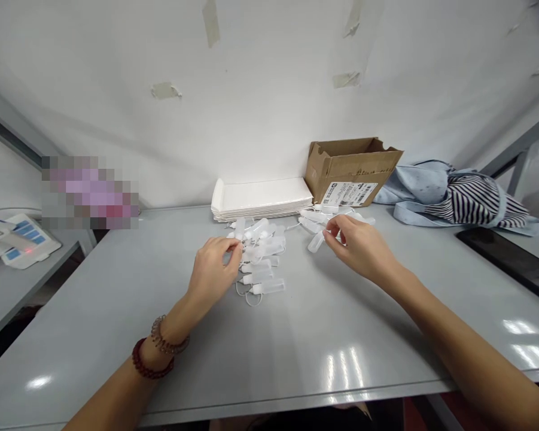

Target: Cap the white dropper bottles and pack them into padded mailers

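White bottles (269, 286) beneath left hand's (214, 268) curled, pinched fingers.

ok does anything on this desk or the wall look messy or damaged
The open cardboard box has a ragged, notched rim, perhaps torn. Tape scraps with uneven ends cling to the wall, like leftovers. The small plastic bottles are jumbled on their sides. I see no spill.

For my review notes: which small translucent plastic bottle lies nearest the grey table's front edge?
The white-tipped bottle at the front of the left group; every other one lies nearer the white wall.
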{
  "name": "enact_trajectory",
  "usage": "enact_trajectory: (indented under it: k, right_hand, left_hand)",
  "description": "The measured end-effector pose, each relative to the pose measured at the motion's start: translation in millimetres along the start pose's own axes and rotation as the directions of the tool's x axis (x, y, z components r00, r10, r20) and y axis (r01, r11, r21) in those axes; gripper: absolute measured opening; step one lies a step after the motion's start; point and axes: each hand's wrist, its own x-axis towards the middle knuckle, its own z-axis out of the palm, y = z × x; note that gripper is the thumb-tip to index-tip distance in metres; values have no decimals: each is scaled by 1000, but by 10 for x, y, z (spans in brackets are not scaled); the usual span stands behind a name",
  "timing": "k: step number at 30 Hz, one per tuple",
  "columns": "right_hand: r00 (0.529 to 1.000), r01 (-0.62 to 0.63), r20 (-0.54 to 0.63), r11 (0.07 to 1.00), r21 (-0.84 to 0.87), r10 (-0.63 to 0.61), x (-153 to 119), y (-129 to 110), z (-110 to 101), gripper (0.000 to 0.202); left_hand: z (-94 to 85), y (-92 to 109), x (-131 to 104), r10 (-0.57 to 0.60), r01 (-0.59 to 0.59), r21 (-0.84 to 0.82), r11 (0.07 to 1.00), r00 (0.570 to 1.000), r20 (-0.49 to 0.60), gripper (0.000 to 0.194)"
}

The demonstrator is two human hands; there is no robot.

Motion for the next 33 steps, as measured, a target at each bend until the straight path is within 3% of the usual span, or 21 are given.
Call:
enact_trajectory:
  k: [7,15,24,30,32,33]
  right_hand:
    - [998,-49,33,998,-29,50,49,83,-40,14]
    - [975,-21,217,995,-93,41,-19,-129,142,34]
    - [957,-64,280,997,-35,71,-41,-115,147,19]
    - [973,-159,197,969,190,121,-107,-219,-62,8]
    - [974,-210,172,862,461,145,-133,-257,-140,7]
    - [973,-225,184,748,624,139,-144,-272,-168,9]
  left_hand:
    - [-14,-5,0,-25,24,46,999,1000,9,23]
    - [-55,139,-65,10,-12,-47,999,999,-33,20]
    - [-39,190,-116,93,-98,-92,991,994,-61,16]
    - [-41,224,-121,221,-236,-91,967,963,-153,15]
    - [-36,241,-125,261,-281,-111,953,951,-168,14]
    - [-34,252,-128,279,-302,-124,945,944,-173,13]
